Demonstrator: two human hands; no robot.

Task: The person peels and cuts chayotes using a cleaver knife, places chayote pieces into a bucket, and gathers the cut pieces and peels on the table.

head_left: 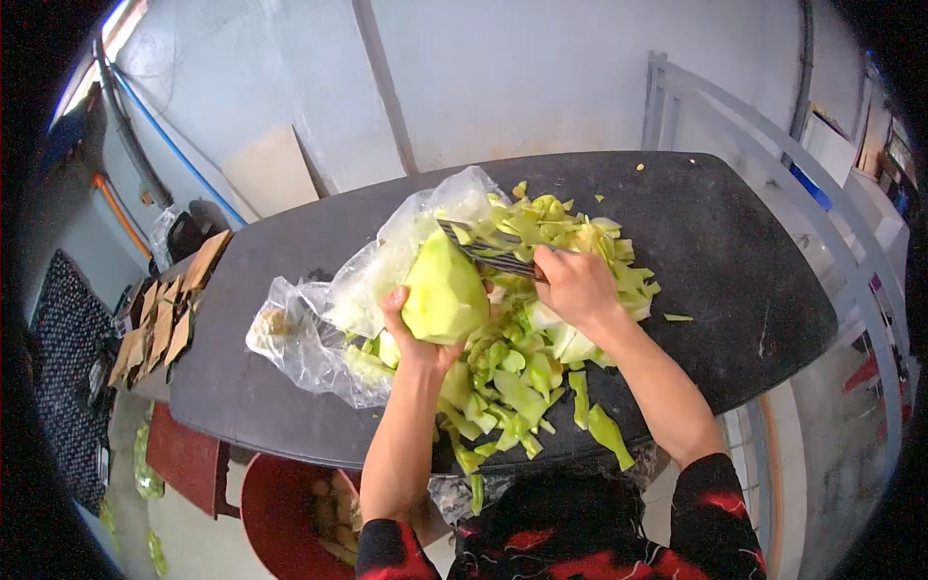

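My left hand [421, 333] cups a large, pale green, pear-shaped vegetable [443, 295] from below and the left side, its surface peeled in flat facets. In my right hand [580, 287] is a knife [495, 257] with a dark, streaked blade; its handle is mostly hidden in my fingers. The blade points left and lies at the vegetable's upper right side; I cannot tell whether it touches. Beneath and around both hands spreads a heap of green peelings [522, 382]. A clear plastic bag [324, 329] lies crumpled behind and left of the vegetable.
The dark table [735, 280] has rounded corners, and a few peelings hang over its near edge. Below it stands a red bucket [280, 517] with scraps inside. Folded cardboard pieces [174, 314] are at the left; a grey metal railing [807, 159] runs along the right.
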